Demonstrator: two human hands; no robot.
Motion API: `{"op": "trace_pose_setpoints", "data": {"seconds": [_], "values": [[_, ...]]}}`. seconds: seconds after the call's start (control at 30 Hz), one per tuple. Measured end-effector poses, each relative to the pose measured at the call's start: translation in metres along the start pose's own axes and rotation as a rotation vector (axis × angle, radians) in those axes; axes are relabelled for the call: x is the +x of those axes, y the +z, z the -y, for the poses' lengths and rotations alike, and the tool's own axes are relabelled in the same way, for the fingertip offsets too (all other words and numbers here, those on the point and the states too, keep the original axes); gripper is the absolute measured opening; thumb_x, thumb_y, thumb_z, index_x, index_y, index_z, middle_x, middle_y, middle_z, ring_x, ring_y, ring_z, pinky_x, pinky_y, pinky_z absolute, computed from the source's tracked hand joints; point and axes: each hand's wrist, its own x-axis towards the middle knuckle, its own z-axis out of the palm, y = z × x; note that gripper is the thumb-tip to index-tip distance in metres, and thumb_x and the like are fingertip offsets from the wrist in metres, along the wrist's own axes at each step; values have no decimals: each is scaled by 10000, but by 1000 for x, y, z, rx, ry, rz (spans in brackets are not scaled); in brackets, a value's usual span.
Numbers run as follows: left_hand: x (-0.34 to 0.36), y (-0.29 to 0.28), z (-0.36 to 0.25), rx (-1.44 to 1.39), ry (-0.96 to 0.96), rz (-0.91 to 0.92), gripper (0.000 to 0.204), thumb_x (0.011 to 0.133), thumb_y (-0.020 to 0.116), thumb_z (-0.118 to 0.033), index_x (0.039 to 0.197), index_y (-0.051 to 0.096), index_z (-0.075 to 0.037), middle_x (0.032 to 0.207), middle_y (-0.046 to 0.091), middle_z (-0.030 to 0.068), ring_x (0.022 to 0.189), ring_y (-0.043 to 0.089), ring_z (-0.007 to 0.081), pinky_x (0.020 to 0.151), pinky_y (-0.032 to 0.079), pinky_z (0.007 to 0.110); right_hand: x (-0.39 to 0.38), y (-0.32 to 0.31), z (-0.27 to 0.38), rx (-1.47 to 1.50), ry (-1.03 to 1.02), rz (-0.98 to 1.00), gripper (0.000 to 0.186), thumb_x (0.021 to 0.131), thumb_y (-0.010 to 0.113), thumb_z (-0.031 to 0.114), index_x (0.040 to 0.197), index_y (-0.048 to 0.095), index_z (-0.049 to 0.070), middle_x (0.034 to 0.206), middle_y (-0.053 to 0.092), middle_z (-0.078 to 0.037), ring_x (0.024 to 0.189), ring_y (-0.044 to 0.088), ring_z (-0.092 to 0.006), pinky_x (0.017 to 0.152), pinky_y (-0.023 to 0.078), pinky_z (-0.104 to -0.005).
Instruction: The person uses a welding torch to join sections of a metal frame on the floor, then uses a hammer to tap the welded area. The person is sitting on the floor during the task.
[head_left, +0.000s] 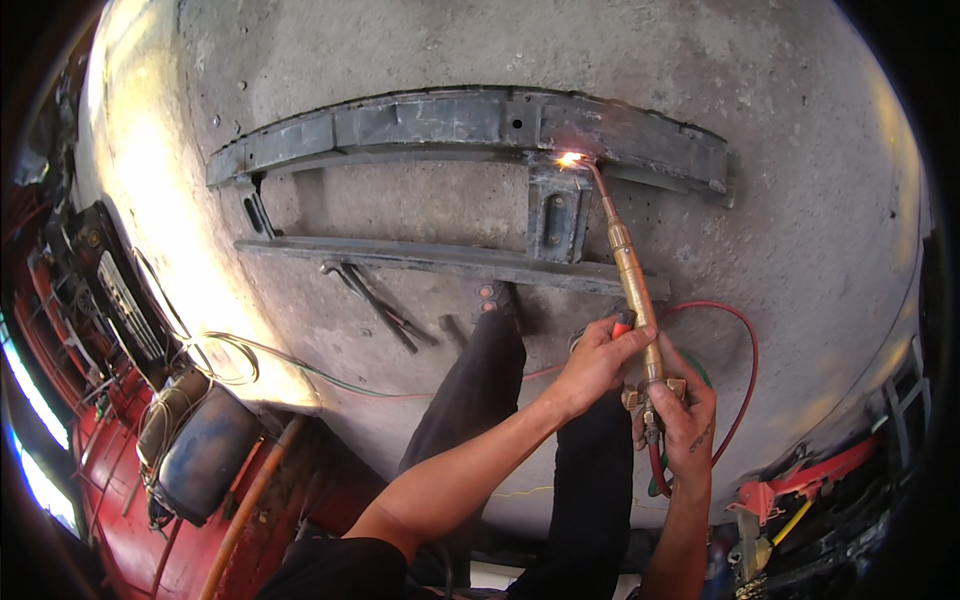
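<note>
One torch (627, 270) ties both hands together: the left hand (597, 368) wraps its barrel, apparently to steer and steady it, while the right hand (688, 420) curls around the valve end beside the brass knobs (632, 398), likely to bear the weight and keep the gas controls within reach. A red-tipped item (623, 323) pokes from the left fist, its kind hard to tell. Well ahead of the fingers, a distance that seems to spare them the heat, the bent tip (603, 195) brings a flame (570, 159) to the seam where a short bracket (557, 215) meets a bowed beam (430, 125). The grey frame lies flat on the floor (350, 50), which presumably serves as its workbench.

Scuffed metal makes up the boxy beam, with a round hole near its middle; the bracket carries a long recess and pale, worn edges. A straight bar (450, 257) runs along the near side, a shoe (490, 297) close by and a dark-handled tool (378, 308) on the rough concrete. A red hose (745, 325) loops loosely beside the right hand, its slack likely sparing the torch any tug. At far left, a rounded, dark tank (210, 455) sits by glossy red metal (105, 470).
</note>
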Motion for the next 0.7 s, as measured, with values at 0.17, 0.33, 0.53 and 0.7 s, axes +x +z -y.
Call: {"op": "trace_pose_setpoints", "data": {"seconds": [0.17,0.33,0.53,0.7], "values": [[2,-1,1,20,-6,-7,236,1002,657,-307,1020,640,-72,816,579,-41,676,486,44,564,385,242,0,-1,2,-45,-9,-8,560,955,579,60,1504,479,18,831,670,-80,556,611,-110,483,514,-250],[1,0,-1,14,-12,-9,230,1002,656,-306,1014,644,-76,819,578,-42,680,487,44,573,387,241,1,-1,3,-47,1,-7,560,952,577,54,1503,483,21,824,660,-76,555,611,-111,485,517,-251],[2,-2,0,12,-6,-5,223,1006,654,-309,987,639,-88,757,536,-63,621,440,31,521,333,241,2,1,6,-52,-2,3,575,931,544,28,1503,483,18,816,646,-74,548,610,-116,484,518,-253],[3,-2,1,12,2,-2,228,1007,656,-316,970,632,-92,720,504,-76,585,406,24,490,292,241,4,-2,6,-18,40,23,598,911,515,18,1507,474,13,818,650,-83,545,611,-120,482,519,-255]]}}
